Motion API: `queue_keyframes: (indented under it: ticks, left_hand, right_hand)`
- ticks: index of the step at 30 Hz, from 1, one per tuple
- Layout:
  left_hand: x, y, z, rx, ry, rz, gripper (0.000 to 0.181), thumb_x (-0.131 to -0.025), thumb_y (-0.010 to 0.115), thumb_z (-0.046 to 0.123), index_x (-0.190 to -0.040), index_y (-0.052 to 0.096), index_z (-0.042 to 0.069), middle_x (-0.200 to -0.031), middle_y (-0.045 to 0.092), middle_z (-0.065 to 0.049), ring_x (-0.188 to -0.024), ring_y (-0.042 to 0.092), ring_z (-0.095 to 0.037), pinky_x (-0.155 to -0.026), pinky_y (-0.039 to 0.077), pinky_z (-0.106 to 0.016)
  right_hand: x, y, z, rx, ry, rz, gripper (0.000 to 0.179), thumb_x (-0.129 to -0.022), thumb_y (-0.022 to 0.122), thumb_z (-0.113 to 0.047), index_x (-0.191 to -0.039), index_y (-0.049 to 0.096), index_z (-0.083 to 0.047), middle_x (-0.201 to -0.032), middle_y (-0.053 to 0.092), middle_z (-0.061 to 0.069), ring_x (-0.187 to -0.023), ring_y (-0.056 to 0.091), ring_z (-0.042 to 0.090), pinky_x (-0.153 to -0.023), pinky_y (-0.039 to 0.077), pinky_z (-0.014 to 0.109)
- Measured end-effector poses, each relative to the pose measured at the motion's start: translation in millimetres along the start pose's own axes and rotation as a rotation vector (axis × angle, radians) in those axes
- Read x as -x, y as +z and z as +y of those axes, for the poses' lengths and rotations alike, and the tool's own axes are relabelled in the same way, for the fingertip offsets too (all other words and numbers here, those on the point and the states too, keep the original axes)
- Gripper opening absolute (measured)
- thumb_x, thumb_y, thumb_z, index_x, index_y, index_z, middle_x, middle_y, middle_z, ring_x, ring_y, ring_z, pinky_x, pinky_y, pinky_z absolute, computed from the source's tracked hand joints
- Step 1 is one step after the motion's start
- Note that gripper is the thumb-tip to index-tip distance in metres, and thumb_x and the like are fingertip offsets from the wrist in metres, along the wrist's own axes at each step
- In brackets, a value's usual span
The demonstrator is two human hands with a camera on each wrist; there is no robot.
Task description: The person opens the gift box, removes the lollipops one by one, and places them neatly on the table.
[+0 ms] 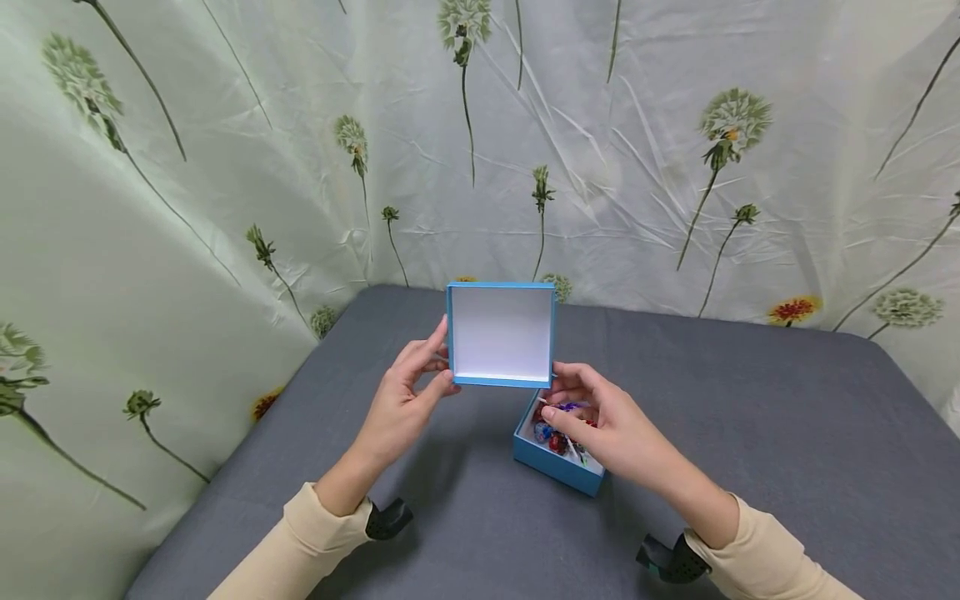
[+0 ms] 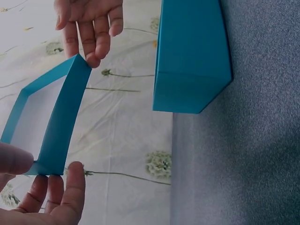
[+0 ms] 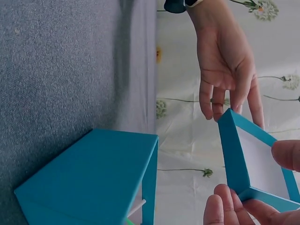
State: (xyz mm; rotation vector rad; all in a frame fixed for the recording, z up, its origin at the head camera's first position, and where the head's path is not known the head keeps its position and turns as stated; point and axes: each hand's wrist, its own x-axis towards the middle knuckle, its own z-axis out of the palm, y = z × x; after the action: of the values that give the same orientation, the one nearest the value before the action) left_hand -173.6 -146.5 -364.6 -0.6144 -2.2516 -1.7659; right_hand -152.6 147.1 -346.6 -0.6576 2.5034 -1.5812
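A shallow blue box lid (image 1: 502, 333) stands raised, its white inside facing the head camera. My left hand (image 1: 401, 408) grips it at the left edge, thumb near the lower corner and fingers around the outer side, as the left wrist view (image 2: 51, 199) shows. At the lid's lower right corner, fingertips of my right hand (image 1: 611, 421) touch its edge; that thumb is apart from the lid. Below the right hand, an uncovered blue box (image 1: 558, 469) holds several wrapped lollipops (image 1: 557, 442), partly hidden by this hand. A white stick (image 3: 137, 207) shows inside the box in the right wrist view.
The box rests on a grey cloth-covered table (image 1: 300, 467). Behind and to the left hangs a pale curtain (image 1: 630, 167) printed with dandelions. Black wrist straps (image 1: 388, 518) show at both beige sleeves.
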Motion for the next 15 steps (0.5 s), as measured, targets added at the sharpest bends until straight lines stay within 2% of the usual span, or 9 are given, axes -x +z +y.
queue_keyframes:
  ticks: [4, 8, 15]
  left_hand:
    - [0.8, -3.9, -1.7, -0.002, -0.013, 0.002, 0.066, -0.106, 0.061, -0.003, -0.166, 0.04, 0.014, -0.134, 0.054, -0.022, -0.111, 0.064, -0.02, -0.09, 0.066, -0.032]
    - [2.0, -8.2, -1.7, -0.016, -0.061, 0.022, 0.063, -0.106, 0.061, -0.002, -0.164, 0.043, 0.016, -0.134, 0.057, -0.02, -0.107, 0.067, -0.013, -0.091, 0.066, -0.032]
    - [3.3, -13.8, -3.7, -0.017, -0.095, 0.041, 0.063, -0.104, 0.065, -0.001, -0.162, 0.046, 0.015, -0.132, 0.059, -0.022, -0.107, 0.069, -0.01, -0.09, 0.066, -0.031]
  right_hand:
    - [-0.8, 2.6, -0.1, -0.011, -0.01, -0.013, 0.056, -0.108, 0.067, -0.023, -0.154, 0.048, 0.003, -0.136, 0.064, 0.02, -0.127, 0.065, 0.03, -0.097, 0.057, 0.021]
    - [-2.1, 5.2, 0.5, -0.037, -0.017, -0.032, 0.057, -0.108, 0.067, -0.021, -0.155, 0.047, 0.005, -0.138, 0.063, 0.022, -0.127, 0.065, 0.031, -0.097, 0.059, 0.022]
    - [-3.6, 11.4, -0.4, -0.075, 0.001, -0.048, 0.058, -0.106, 0.069, -0.017, -0.154, 0.047, 0.005, -0.138, 0.062, 0.021, -0.125, 0.065, 0.032, -0.092, 0.063, 0.03]
